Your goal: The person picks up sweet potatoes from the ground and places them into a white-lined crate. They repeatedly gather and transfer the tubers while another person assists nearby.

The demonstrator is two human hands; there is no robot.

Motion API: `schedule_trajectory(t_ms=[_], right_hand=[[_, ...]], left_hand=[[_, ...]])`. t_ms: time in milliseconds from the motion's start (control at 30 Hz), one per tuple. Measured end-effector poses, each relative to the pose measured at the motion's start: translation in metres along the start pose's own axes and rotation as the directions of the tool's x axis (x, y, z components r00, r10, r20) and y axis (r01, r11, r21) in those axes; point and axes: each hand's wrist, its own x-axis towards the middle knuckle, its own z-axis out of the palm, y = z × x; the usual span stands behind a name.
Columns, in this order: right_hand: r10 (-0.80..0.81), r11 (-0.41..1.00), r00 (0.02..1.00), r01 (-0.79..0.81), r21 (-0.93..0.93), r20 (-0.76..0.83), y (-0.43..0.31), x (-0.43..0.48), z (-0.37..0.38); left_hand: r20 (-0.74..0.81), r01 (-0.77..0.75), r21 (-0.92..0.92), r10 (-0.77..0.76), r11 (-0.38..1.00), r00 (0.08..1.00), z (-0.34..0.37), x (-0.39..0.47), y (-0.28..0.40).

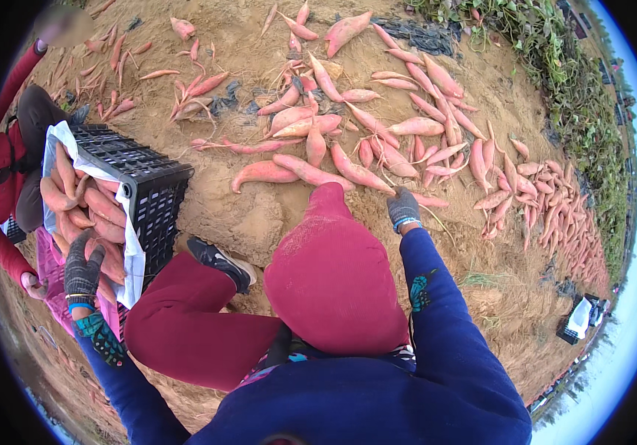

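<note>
My left hand [83, 270], in a dark knit glove, rests against the sweet potatoes [104, 206] heaped in a black plastic crate [159, 183]. Its thumb and fingers are spread. White liner sheeting [136, 261] folds over the crate's rim. On the soil to the right, my gloved right hand [403, 207] closes around the thin end of a long sweet potato [358, 169]; the fingertips are partly hidden. More sweet potatoes [313, 169] lie just beyond my knee, some joined at their stems.
Another person in red sleeves [4, 245] sits beyond the crate at left, near a pink crate [51, 267]. Loose sweet potatoes cover the soil ahead, with a dense pile [563, 211] at right. Black film scraps [418, 33] and green vines [580, 83] lie farther out. A lined crate [579, 318] stands far right.
</note>
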Motion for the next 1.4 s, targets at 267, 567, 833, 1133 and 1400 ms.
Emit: schedule_trajectory(t_ms=[267, 567, 833, 1133, 1400], right_hand=[[-0.076, 0.933, 0.989, 0.117, -0.341, 0.13, -0.039, 0.117, -0.024], [-0.063, 0.915, 0.957, 0.168, -0.367, 0.282, -0.091, 0.081, -0.059], [-0.873, 0.488, 0.487, 0.872, -0.03, -0.038, -0.148, 0.013, -0.148], [-0.397, 0.607, 0.885, 0.453, -0.653, 0.245, -0.067, 0.185, -0.084], [-0.59, 0.769, 0.789, 0.614, -0.177, 0.171, -0.026, 0.279, -0.141]], left_hand=[[0.192, -0.266, -0.382, 0.357, 0.885, 0.914, 0.072, 0.028, 0.191], [0.224, -0.245, -0.705, 0.536, 0.666, 0.814, 0.196, 0.067, 0.338], [0.52, 0.903, -0.428, 0.806, -0.042, 0.284, 0.249, 0.096, 0.434], [0.445, 0.639, -0.638, 0.472, -0.43, 0.761, 0.212, 0.089, 0.342], [0.14, 0.187, -0.858, 0.133, -0.478, 0.981, 0.047, 0.039, 0.207]])
